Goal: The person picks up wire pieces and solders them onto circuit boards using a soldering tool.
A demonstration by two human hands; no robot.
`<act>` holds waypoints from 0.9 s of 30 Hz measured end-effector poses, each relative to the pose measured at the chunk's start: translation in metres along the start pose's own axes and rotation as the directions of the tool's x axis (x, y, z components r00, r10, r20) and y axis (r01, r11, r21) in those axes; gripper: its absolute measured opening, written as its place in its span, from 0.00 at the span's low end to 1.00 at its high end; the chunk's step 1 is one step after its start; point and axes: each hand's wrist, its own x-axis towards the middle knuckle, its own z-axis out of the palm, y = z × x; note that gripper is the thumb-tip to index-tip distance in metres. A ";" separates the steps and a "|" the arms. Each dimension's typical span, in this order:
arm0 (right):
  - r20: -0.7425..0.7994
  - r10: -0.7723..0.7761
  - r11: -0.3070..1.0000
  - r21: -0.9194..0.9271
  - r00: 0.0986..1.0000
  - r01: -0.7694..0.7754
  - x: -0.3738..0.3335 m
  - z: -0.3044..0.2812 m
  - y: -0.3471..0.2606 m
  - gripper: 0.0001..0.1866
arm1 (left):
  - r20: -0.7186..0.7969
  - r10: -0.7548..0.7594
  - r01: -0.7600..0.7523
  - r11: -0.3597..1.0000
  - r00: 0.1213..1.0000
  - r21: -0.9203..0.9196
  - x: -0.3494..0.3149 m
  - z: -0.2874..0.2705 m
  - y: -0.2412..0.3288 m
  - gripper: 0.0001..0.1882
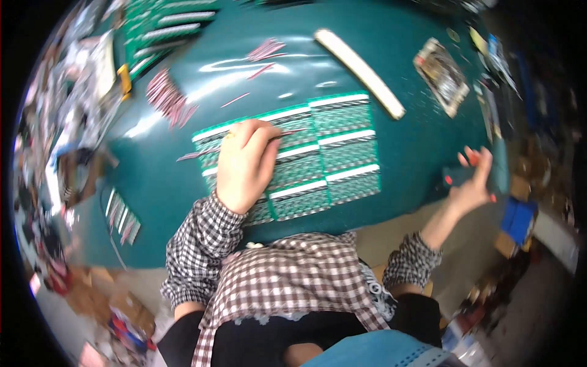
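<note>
Green circuit board panels with white and dark bands lie edge to edge in a block on the table in front of me. Over the block's left side, my left hand is closed, fingers down, on a thin red-and-white wire. The wire's ends stick out on both sides of the hand, which covers part of the boards below. Off to the right, near the table's edge, my right hand has its fingers apart and appears to hold nothing. A dark, box-like thing is beside it.
Beyond the boards lie a bundle of red-and-white wires and a smaller bunch. A long cream bar slants at the back. More green boards are stacked far left; a small board lies at left. A worn flat block is far right.
</note>
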 end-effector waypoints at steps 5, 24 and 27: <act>0.129 0.237 0.966 0.076 0.963 -0.248 -0.017 -0.009 -0.013 0.14 | -0.117 -0.185 0.182 0.982 0.976 -0.041 0.006 -0.029 -0.024 0.08; 0.454 0.376 0.844 0.192 0.808 -0.500 -0.076 -0.014 -0.026 0.17 | 0.035 -0.180 0.174 0.976 0.983 0.129 0.034 -0.026 -0.070 0.06; 0.460 0.384 0.845 0.174 0.801 -0.505 -0.078 -0.016 -0.028 0.17 | 0.035 -0.219 0.217 0.974 0.975 0.071 0.033 -0.026 -0.061 0.06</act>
